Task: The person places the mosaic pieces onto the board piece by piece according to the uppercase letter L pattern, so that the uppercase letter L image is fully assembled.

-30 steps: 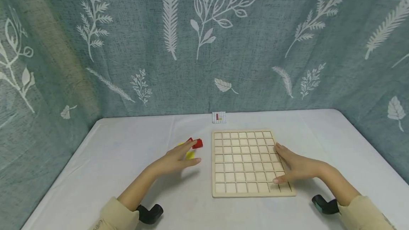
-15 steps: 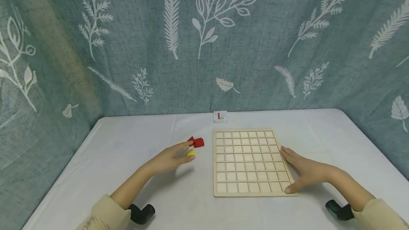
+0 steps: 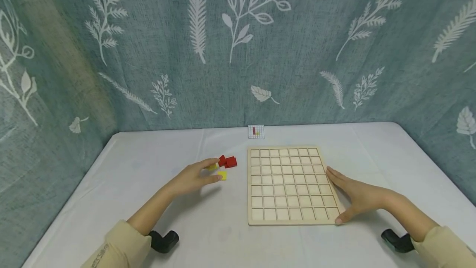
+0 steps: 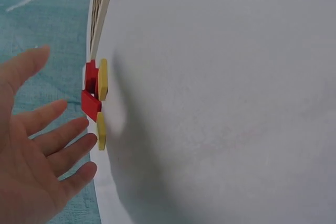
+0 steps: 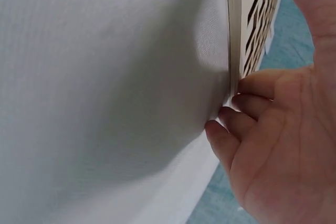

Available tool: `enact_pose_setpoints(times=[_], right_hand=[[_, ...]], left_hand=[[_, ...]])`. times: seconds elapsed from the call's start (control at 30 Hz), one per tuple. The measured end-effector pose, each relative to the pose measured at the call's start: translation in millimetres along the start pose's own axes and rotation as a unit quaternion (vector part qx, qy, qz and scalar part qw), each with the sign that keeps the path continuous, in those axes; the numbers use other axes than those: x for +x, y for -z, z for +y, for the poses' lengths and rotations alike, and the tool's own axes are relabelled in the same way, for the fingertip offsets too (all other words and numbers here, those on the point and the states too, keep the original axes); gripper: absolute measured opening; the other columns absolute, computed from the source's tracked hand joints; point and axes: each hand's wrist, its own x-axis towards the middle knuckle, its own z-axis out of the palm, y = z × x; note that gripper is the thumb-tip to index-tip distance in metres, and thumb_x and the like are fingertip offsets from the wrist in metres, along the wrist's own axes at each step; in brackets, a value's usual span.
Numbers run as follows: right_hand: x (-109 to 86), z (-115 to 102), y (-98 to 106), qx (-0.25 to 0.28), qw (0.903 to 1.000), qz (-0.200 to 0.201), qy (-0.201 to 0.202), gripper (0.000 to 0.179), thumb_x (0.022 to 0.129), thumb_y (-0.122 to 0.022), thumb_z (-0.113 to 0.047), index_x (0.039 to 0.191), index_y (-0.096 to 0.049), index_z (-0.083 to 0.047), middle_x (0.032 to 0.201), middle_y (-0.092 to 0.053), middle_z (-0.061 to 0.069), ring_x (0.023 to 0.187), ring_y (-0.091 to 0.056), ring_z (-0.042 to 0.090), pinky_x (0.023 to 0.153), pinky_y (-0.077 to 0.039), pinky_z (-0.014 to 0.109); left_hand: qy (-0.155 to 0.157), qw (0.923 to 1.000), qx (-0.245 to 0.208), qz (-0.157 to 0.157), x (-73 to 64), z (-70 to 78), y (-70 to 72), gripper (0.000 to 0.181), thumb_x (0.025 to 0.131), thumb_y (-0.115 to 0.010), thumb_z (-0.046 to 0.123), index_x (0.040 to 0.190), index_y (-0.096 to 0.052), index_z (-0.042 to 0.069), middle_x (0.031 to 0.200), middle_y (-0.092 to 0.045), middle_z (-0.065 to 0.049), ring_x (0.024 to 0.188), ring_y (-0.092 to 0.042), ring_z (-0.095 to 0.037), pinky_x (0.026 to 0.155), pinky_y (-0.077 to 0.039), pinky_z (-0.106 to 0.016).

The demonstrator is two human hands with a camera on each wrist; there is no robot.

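Observation:
My left hand (image 3: 191, 180) reaches in from the left, fingers spread and holding nothing. Its fingertips are beside a small group of square tiles. Two yellow tiles, one near the thumb (image 3: 222, 175) and one partly behind the fingers, lie with red tiles (image 3: 231, 161). In the left wrist view the red tiles (image 4: 91, 104) and yellow tiles (image 4: 103, 80) sit close together, beyond the open fingers. My right hand (image 3: 357, 195) rests along the right edge of a pale wooden grid board (image 3: 286, 185), fingertips at that edge and thumb at the near right corner.
A small printed grid card (image 3: 256, 131) with red and yellow squares lies at the table's back edge. A white cloth covers the table (image 3: 223, 243). Behind it hangs a green-blue curtain (image 3: 215, 94) with white leaf patterns. Black wrist devices (image 3: 164, 242) are on both wrists.
My left hand has drawn back leftward, uncovering more of the tiles. The right hand has slid right, from over the board's cells to its right edge. The view has tilted slightly.

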Motion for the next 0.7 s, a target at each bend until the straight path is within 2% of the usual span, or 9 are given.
enact_pose_setpoints(times=[0.2, 0.37, 0.7], right_hand=[[-0.7, 0, 0, -0.002, 0.9999, 0.009, -0.003, 0.127, 0.059, -0.077, -0.057, 0.143, -0.009, 0.009, 0.15, -0.003, 0.027, 0.135, -0.01, 0.048, 0.103, -0.019, 0.06], [-0.7, 0, -1, -0.009, 0.9998, 0.018, -0.008, 0.127, 0.057, -0.078, -0.058, 0.143, -0.012, 0.009, 0.15, -0.005, 0.027, 0.134, -0.012, 0.05, 0.103, -0.02, 0.061], [-1.0, -1, -1, -0.014, 0.9997, 0.018, -0.008, 0.128, 0.057, -0.077, -0.059, 0.143, -0.012, 0.01, 0.15, -0.006, 0.028, 0.134, -0.012, 0.05, 0.103, -0.021, 0.061]], left_hand=[[-0.003, 0.9984, 0.03, 0.048, 13.4, -5.2, 2.7, 0.059, 0.083, -0.068, 0.027, 0.133, -0.047, 0.005, 0.125, -0.055, -0.018, 0.116, -0.05, -0.034, 0.093, -0.041, -0.05], [-0.001, 0.9959, 0.034, 0.084, 23.1, -13.7, 3.3, 0.051, 0.08, -0.071, 0.019, 0.126, -0.054, 0.002, 0.116, -0.062, -0.016, 0.106, -0.056, -0.032, 0.088, -0.045, -0.045], [0.005, 0.9942, 0.025, 0.105, 37.9, -22.1, 4.0, 0.044, 0.076, -0.074, 0.015, 0.116, -0.062, 0.002, 0.105, -0.067, -0.014, 0.093, -0.06, -0.028, 0.08, -0.048, -0.04]])
